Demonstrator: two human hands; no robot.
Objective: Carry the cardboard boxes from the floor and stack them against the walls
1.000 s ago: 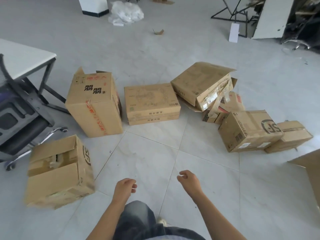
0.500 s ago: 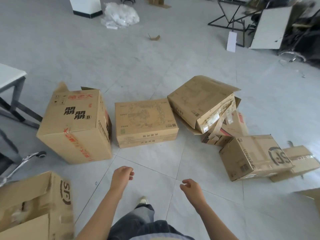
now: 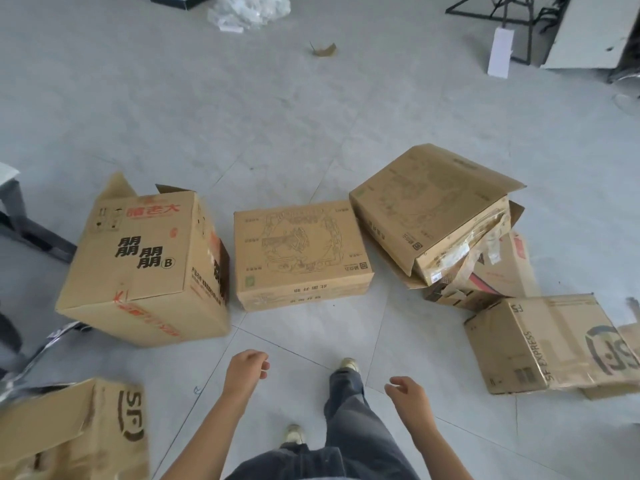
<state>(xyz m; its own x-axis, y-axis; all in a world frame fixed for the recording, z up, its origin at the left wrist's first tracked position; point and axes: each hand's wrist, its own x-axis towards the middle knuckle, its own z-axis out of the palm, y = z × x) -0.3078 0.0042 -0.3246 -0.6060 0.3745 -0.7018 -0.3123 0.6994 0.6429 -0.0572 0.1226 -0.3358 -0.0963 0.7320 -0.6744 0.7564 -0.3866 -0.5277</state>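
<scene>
Cardboard boxes lie scattered in a loose arc on a pale grey tiled floor [image 3: 242, 116], seen from above by the person standing among them. From the left: a dented SF-marked box [image 3: 69, 431] at the lower edge, blurred; a tall box printed with black characters [image 3: 145, 265], its top flaps raised; just beside it, a flat box with a line drawing [image 3: 298, 247]; an open-flapped box [image 3: 429, 209] tilted on top of a red-printed box [image 3: 498, 271], loose tape hanging from it; and an SF Express box [image 3: 543, 341] on its side near the right edge. A dark table leg [image 3: 20, 223] and a chair base [image 3: 52, 341] stand at far left. Farther back are a heap of clear plastic wrap [image 3: 247, 8], a cardboard scrap [image 3: 323, 50], a white card [image 3: 500, 51], a black metal frame [image 3: 485, 8] and a leaning white board [image 3: 588, 32].

Both bare arms reach forward and down. The left hand [image 3: 246, 367] hangs above the tiles near the tall box's front corner, fingers loosely curled, grasping nothing. The right hand [image 3: 407, 393], just right of the leading shoe [image 3: 349, 364], is relaxed with fingers slightly bent, likewise empty. Neither touches a box.

Bare tiles run between the hands and the flat box, and a narrow gap separates the tall box from the flat one. A wider stretch of floor lies behind the row, up to the plastic wrap.
</scene>
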